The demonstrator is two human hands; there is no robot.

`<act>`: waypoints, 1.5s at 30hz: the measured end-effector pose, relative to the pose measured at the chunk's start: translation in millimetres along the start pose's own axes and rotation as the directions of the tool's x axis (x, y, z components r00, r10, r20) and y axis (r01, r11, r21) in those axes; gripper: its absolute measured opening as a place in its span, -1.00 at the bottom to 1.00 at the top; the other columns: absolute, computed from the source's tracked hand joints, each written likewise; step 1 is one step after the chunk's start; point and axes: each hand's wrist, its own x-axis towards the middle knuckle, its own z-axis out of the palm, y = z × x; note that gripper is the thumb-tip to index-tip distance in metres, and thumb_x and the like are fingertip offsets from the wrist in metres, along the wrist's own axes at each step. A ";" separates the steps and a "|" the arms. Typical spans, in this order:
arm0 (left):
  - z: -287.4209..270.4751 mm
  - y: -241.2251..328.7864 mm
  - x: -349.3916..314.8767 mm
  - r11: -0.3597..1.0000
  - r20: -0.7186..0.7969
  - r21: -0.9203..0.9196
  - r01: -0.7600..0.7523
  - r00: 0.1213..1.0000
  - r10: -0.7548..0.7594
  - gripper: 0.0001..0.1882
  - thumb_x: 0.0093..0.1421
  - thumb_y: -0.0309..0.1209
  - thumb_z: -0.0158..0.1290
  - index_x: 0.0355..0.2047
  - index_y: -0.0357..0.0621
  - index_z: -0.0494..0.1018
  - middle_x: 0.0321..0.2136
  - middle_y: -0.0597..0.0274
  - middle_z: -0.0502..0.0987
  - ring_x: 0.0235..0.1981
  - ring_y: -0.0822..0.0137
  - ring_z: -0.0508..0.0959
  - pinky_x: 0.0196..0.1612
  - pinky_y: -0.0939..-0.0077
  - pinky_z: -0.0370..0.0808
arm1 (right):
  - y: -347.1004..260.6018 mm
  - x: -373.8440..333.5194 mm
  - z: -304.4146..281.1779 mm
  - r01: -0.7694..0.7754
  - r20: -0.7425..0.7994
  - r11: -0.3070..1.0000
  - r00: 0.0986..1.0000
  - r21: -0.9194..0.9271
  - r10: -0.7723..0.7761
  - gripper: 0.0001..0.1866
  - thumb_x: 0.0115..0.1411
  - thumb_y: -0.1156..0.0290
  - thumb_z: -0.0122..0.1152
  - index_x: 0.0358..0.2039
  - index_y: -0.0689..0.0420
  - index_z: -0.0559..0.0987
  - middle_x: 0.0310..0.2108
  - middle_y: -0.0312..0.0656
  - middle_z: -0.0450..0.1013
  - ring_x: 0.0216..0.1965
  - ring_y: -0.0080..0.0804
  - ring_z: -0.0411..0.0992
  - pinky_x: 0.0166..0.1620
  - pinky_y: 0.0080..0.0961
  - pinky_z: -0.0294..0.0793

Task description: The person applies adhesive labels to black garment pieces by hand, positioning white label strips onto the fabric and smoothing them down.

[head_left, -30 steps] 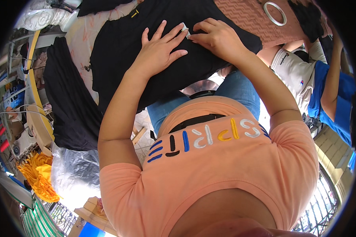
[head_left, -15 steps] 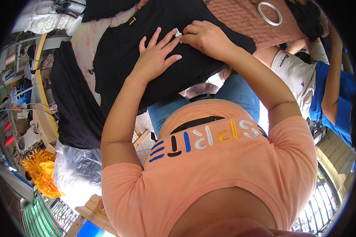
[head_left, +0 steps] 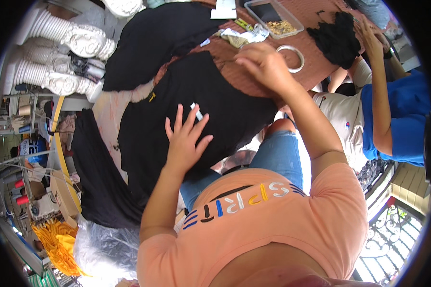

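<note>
My left hand (head_left: 187, 141) lies flat with its fingers spread on a black garment (head_left: 148, 138). A small white piece, perhaps a label (head_left: 196, 112), shows at its fingertips on the cloth. My right hand (head_left: 268, 69) is lifted over the brown patterned cloth, beyond the garment's right edge and just left of a pale ring-shaped roll (head_left: 299, 60). Its fingers are bent and drawn together; whatever is between them, if anything, is too small to make out. A small yellow mark (head_left: 152, 97) sits near the garment's upper left edge.
At the back stand a clear plastic box (head_left: 292, 32) of small gold-coloured bits and a crumpled wrapper (head_left: 237, 38). Another black cloth (head_left: 153, 43) lies far left, near white ornate columns (head_left: 67, 43). A person in blue (head_left: 397, 115) works at the right, by a black bundle (head_left: 337, 40).
My right hand has left the white piece and moved right and away over the brown cloth. The left hand stays spread on the garment. The view has shifted, showing more of the table's far side.
</note>
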 end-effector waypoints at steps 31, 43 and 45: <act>25.1 13.6 -8.8 0.925 -0.262 -0.374 0.066 0.949 -0.173 -0.65 0.17 -0.45 0.21 -0.01 -0.13 0.54 0.13 0.08 0.48 0.16 0.02 0.45 0.28 0.08 0.21 | 114.2 87.2 -89.3 -0.523 0.070 0.625 0.796 0.580 0.601 -0.91 0.34 0.41 0.23 -0.30 0.09 0.65 -0.33 -0.38 0.58 -0.33 -0.68 0.47 -0.25 -0.70 0.44; -69.4 16.9 42.3 0.091 -0.282 -0.959 -0.268 0.885 -0.371 -0.68 0.25 -0.35 0.29 -0.05 -0.26 0.62 -0.20 0.17 0.69 -0.13 0.43 0.63 -0.02 0.58 0.50 | -160.7 68.7 2.9 -0.586 0.547 0.244 0.809 0.772 0.215 -0.81 0.35 0.41 0.25 -0.12 0.24 0.62 -0.28 -0.33 0.58 -0.27 -0.64 0.49 -0.15 -0.67 0.48; -66.4 6.6 13.2 -0.062 -0.134 -0.983 -0.171 0.910 -0.393 -0.72 0.27 -0.35 0.26 -0.08 -0.27 0.63 -0.27 0.19 0.70 -0.22 0.50 0.64 -0.09 0.63 0.50 | -176.9 63.0 14.4 -0.627 0.564 0.241 0.775 0.741 0.286 -0.81 0.37 0.38 0.23 -0.13 0.22 0.63 -0.27 -0.27 0.60 -0.25 -0.59 0.52 -0.10 -0.60 0.49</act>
